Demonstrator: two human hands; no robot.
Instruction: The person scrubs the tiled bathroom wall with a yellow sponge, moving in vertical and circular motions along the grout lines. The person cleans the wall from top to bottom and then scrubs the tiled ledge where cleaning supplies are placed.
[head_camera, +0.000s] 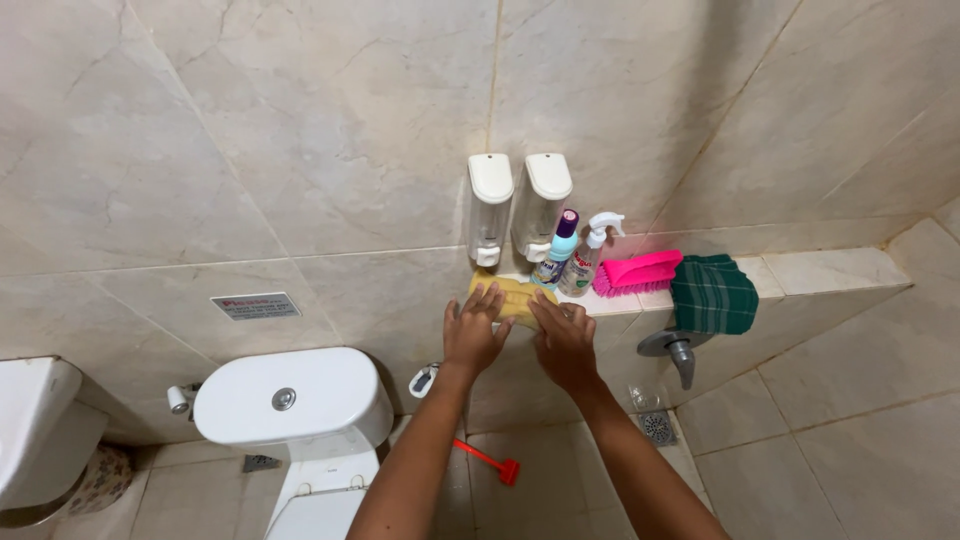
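A yellow cloth (514, 296) lies on the left end of a tiled wall ledge (830, 270). My left hand (473, 330) lies flat on the cloth's left part, fingers spread. My right hand (562, 340) presses its right part, fingers pointing up and left. Both hands rest on the cloth, neither closing around it. Just above the cloth hang two white wall dispensers (518, 208).
On the ledge stand a bottle with a purple cap (558, 248), a white spray bottle (588, 254), a pink brush (638, 272) and a green checked cloth (713, 294). A chrome tap (678, 352) sticks out below. A white toilet cistern (292, 394) and a red tool (492, 464) are lower left.
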